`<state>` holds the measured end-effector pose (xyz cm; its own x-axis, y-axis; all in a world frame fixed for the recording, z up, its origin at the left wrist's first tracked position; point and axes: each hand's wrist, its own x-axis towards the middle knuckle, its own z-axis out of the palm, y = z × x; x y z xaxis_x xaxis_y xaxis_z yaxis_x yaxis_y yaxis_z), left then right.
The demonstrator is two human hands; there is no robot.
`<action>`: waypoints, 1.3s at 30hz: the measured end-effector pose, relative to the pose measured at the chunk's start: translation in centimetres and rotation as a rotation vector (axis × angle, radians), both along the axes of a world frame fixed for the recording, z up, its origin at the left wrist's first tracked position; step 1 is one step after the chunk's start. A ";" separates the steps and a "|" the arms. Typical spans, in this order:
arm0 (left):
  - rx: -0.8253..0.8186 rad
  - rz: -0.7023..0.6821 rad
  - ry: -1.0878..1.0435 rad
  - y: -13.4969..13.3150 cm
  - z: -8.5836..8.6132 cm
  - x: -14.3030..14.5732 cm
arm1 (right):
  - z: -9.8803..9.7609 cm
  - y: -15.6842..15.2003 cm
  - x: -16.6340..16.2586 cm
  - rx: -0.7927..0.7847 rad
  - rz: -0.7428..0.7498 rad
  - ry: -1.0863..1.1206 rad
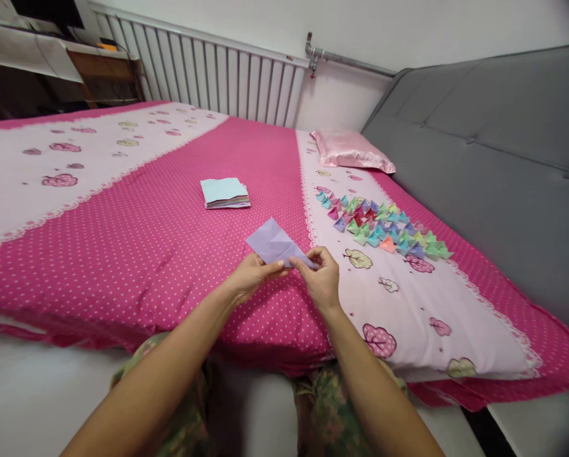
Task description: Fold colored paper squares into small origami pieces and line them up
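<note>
On the bed (170, 241), the stack of paper (225, 192) lies well beyond the grip. The lilac paper (275, 244) slants up and away leftward, its near edge pinched by left hand (252, 274) and right hand (323, 279).

Lilac folded paper (273, 245); bed sheet (160, 228) hot pink with white dots — its pale pink bands carry tree prints; folded pieces (382, 227) in mixed pastels; pillow (351, 151) glossy pink; headboard (493, 146) grey.
</note>
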<state>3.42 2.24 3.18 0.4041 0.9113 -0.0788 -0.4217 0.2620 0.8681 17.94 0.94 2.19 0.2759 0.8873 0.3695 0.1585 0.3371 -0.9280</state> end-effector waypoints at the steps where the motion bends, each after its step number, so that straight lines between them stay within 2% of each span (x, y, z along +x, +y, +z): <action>1: -0.001 0.002 0.014 0.1 -0.1 0.0 | 0.0 0.0 0.0 0.001 0.004 0.022; 6: 0.029 -0.016 0.023 0.4 -0.5 -0.2 | 0.0 0.0 0.0 -0.107 0.137 0.119; 12: 0.045 0.004 0.134 0.4 -0.6 -0.2 | -0.1 -0.1 0.1 -0.138 0.239 0.065; 22: 0.019 0.023 0.190 0.1 -0.1 0.0 | -0.3 0.0 -0.2 -0.179 0.207 0.175; 28: -0.014 0.091 0.293 0.5 -0.2 -0.1 | -0.3 0.1 -0.1 -0.169 0.161 0.192; 39: 0.005 -0.023 0.319 0.5 -0.1 -0.3 | -0.5 0.4 0.5 -0.170 0.163 0.251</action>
<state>3.14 2.77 3.05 0.3805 0.9028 -0.2003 -0.1223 0.2638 0.9568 18.46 1.33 1.69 0.1886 0.9704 0.1511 -0.1250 0.1763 -0.9764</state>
